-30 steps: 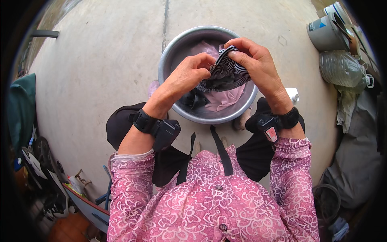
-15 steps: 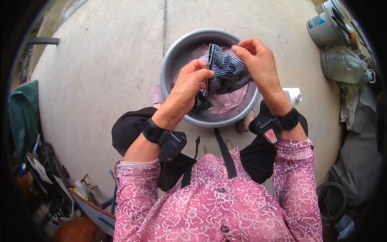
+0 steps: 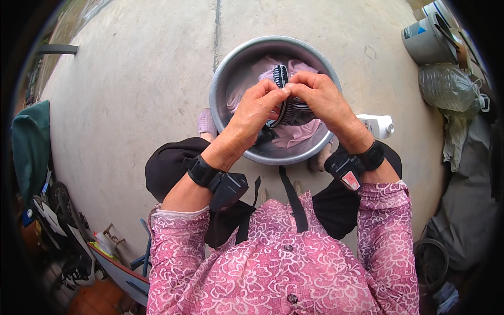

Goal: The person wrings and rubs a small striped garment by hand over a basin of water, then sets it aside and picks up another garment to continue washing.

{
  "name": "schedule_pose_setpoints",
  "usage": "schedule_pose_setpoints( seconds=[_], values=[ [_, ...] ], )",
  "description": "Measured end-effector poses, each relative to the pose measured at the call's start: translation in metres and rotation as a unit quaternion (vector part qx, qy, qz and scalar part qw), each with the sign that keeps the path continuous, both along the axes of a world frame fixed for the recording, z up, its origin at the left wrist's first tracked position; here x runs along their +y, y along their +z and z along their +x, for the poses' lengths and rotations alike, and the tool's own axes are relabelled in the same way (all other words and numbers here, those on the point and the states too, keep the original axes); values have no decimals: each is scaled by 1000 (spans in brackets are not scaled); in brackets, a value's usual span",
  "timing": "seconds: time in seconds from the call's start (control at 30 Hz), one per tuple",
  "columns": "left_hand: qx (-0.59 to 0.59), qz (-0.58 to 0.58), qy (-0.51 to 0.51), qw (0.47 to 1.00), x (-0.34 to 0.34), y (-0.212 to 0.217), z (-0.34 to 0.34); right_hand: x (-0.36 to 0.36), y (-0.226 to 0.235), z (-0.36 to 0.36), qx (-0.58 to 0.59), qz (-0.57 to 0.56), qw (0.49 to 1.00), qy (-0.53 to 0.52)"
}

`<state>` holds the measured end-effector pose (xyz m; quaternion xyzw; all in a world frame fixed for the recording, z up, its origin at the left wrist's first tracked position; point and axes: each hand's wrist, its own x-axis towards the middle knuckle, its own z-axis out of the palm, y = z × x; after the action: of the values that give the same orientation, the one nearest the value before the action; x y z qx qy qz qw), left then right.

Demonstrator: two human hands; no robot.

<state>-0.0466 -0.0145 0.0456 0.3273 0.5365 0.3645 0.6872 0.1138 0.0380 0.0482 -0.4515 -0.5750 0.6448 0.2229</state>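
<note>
Both hands pinch the black-and-white striped wet cloth [image 3: 283, 100] over the round metal basin's [image 3: 220, 89] middle: left hand [image 3: 257, 107] and right hand [image 3: 320, 97] meet fingertip to fingertip, cloth hanging lengthwise between them.

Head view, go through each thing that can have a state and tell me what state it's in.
Left hand: shut on striped cloth.
Right hand: shut on striped cloth.
Striped cloth: bunched, held above the basin.
Metal basin: upright, holding pink fabric.
Pink fabric: lying crumpled in the basin.
White bottle: lying on its side, capped.
</note>
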Motion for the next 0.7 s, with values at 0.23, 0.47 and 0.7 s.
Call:
schedule_pose_setpoints(
  seconds=[0.23,0.47,0.7],
  values=[
    [72,39,6,997,1,2,2,-3,-3,0,34,-60,997,-18],
    [68,38,-6,997,1,-6,-3,-6,-3,0,33,-59,997,-20],
    [135,13,3,991,3,3,4,-9,-5,-2,31,-59,998,-14]
  ],
)
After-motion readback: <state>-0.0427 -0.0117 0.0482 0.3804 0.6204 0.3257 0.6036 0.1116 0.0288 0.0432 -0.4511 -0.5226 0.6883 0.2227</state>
